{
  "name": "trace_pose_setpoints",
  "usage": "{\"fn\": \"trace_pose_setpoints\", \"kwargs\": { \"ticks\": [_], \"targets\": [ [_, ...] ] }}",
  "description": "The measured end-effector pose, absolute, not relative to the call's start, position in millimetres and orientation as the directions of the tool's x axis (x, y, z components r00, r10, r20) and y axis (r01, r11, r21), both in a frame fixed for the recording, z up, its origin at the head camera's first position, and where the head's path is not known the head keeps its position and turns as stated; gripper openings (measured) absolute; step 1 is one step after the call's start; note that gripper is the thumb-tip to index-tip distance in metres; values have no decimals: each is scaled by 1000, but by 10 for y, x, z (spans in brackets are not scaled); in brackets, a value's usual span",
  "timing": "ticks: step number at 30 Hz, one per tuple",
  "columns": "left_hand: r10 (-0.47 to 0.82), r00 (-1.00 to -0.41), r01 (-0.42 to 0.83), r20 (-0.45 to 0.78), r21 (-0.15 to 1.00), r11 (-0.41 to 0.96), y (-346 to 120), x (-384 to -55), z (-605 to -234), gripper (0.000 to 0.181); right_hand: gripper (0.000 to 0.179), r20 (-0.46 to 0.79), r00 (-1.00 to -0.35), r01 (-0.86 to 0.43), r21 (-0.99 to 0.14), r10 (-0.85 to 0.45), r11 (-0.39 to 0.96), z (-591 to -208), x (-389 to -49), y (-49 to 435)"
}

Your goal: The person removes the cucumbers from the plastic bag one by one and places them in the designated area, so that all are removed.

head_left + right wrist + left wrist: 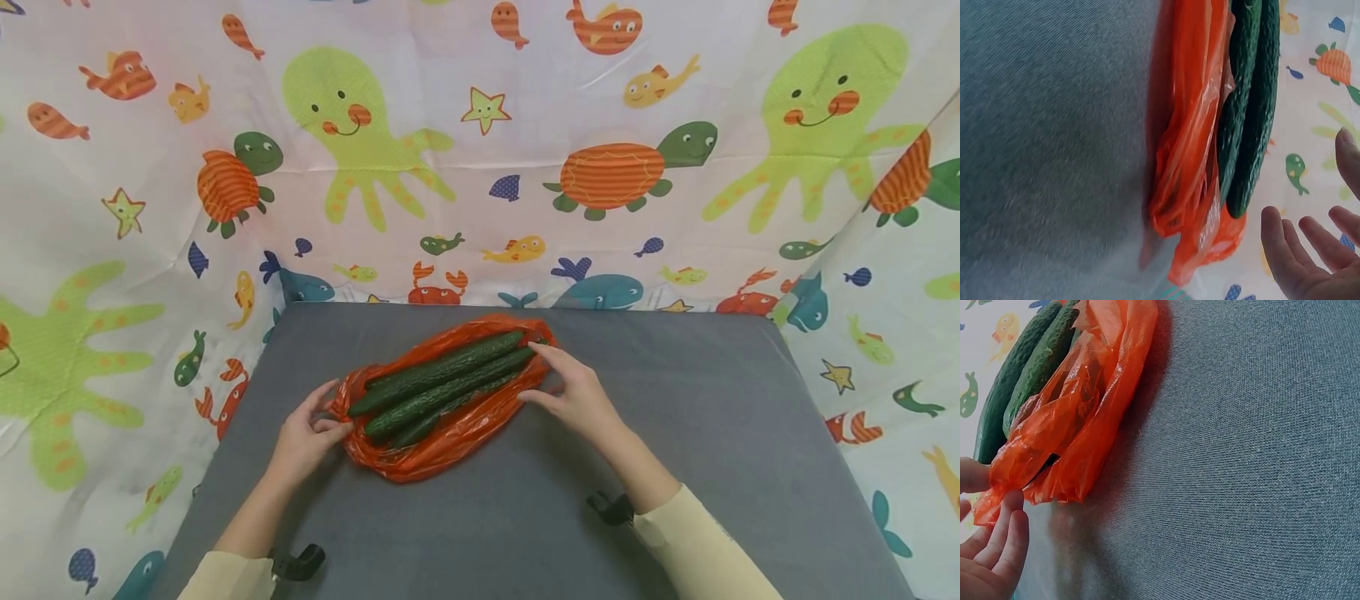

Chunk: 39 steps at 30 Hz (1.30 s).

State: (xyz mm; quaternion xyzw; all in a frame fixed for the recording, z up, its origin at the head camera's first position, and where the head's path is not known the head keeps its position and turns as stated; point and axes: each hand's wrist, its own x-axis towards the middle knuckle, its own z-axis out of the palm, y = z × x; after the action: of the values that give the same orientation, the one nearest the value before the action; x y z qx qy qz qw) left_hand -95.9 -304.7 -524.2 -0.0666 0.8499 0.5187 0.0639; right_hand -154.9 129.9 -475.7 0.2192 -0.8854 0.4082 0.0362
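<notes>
Several long dark green cucumbers (442, 377) lie side by side on an orange plastic bag (457, 442), its film bunched up around them. At the bag's near-left end, my left hand (303, 437) has the gathered edge between thumb and fingers. The left wrist view shows the film (1041, 453) passing between the fingertips of that hand (994, 550). Beside the far-right end of the cucumbers is my right hand (577, 396), fingers spread and nothing held. In the right wrist view, its fingers (1279, 237) stand apart from the cucumbers (1250, 144).
A grey cloth-covered table (480, 533) lies under the bag. Behind it and at both sides hangs a white curtain (465, 183) printed with sea animals. Dark straps with camera mounts (300, 564) sit at both wrists, beside pale yellow sleeves (697, 533).
</notes>
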Motion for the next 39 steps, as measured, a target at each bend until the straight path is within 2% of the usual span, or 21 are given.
{"fn": "trace_pose_setpoints", "kwargs": {
  "ticks": [8,18,28,39],
  "targets": [
    [-50,-986,-161,-159,838,522,-3053,-960,-5294,62,70,203,-908,-372,-791,-366,485,-4848,-1705,1106],
    [-58,-982,-186,-182,841,508,-3061,-964,-5353,63,64,123,-907,-314,-836,-403,450,-4951,-1829,895],
    [-53,-985,-171,-167,850,498,-3038,-975,-5285,62,62,198,-884,-379,-832,-423,404,-4943,-1936,715],
    [-59,-983,-182,-176,856,483,-3033,-985,-5331,62,62,164,-872,-369,-840,-461,399,-4982,-2047,484]
  ]
}}
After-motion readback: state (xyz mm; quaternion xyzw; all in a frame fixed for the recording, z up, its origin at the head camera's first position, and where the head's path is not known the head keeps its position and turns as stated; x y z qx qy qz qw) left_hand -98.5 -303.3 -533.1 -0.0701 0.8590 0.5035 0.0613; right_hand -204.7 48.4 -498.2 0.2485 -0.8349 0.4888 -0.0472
